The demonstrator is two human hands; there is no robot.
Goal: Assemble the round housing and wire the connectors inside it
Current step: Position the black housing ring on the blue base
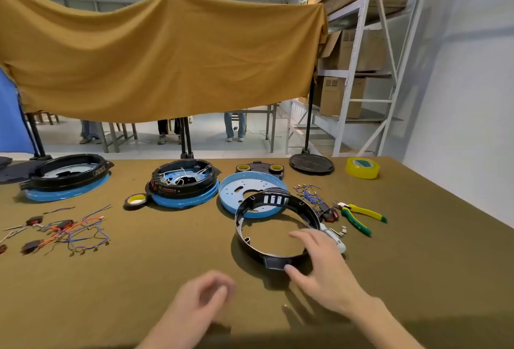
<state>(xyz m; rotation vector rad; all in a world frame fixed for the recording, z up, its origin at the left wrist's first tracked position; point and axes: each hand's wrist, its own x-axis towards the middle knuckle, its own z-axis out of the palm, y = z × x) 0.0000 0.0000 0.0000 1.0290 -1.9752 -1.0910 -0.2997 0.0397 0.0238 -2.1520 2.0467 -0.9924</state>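
From the head camera, your right hand [324,268] is grasping the black plastic housing ring [274,226] at its near side, thumb on the outer tab and fingers over the rim toward the inside. The ring is tilted, its far edge propped on the rim of the blue round metal base plate [244,191] and its near edge down on the olive-covered table [167,251], roughly midway between the side edges and nearer the front edge than the back. Your left hand [201,300] hovers close to the front edge, blurred, fingers loosely curled, its grip released and holding nothing.

The one-handed hold on one side is the weak point, I think: if you lift the ring there, it can flex or swing, and the far edge may scrape off the plate and shove it toward the finished black housing on a blue base [185,181] behind.

To the ring's right lie the bundle of blue wires with small connectors [310,191] and the yellow-and-green-handled pliers [361,216], toward the right edge. A sweep of the ring that way could snag the wires or scatter the small white parts [338,232] just beside your fingers.

The slotted window section faces away from you; seating the ring without checking its orientation likely means misaligned holes.
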